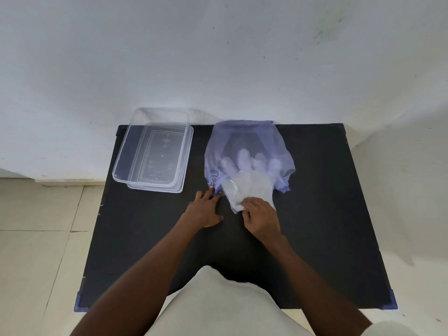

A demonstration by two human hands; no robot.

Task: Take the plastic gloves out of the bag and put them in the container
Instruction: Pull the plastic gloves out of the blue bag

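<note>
Right hand [260,218] gripping plastic gloves [249,187], left hand [206,209] pinning bag [247,151] mouth, container [155,149] writing unreadable

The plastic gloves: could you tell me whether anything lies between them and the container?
Nothing visible does. The bag still covers the plastic gloves' fingers; bare table separates them from the open, empty container.

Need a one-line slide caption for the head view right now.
Left hand pins the purple bag's mouth while right hand grips the clear plastic gloves; clear container sits empty.
</note>
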